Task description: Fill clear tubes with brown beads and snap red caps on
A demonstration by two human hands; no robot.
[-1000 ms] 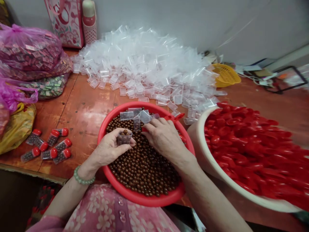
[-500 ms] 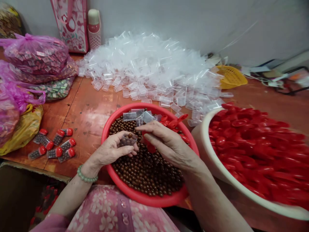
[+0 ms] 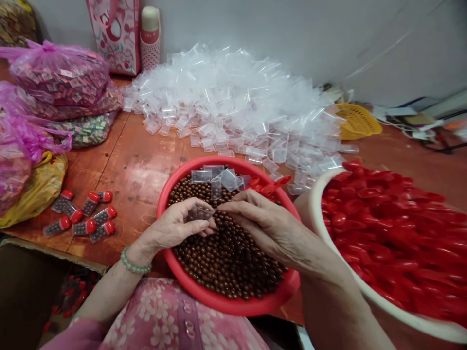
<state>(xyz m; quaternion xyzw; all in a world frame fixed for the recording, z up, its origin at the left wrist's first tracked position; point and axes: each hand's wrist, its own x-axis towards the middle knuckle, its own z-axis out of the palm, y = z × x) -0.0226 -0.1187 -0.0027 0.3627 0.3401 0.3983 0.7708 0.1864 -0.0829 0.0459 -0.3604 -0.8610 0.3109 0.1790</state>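
Eight red-capped containers (image 3: 70, 211) lie filled, apparently finished. The left hand (image 3: 178, 222) pinches a clear container (image 3: 199, 212), no cap visible, over brown balls (image 3: 223, 265); behind, an uncapped heap (image 3: 235, 97) remains. Whether the right hand (image 3: 272, 227) grasps anything is unclear; red pieces (image 3: 394, 238) lie beyond.

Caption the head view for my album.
Left hand holds a clear plastic case over brown balls in a round red basin.

One head-worn camera looks forward and down over a nearby basin (image 3: 233, 307) toward a wall (image 3: 310, 39).
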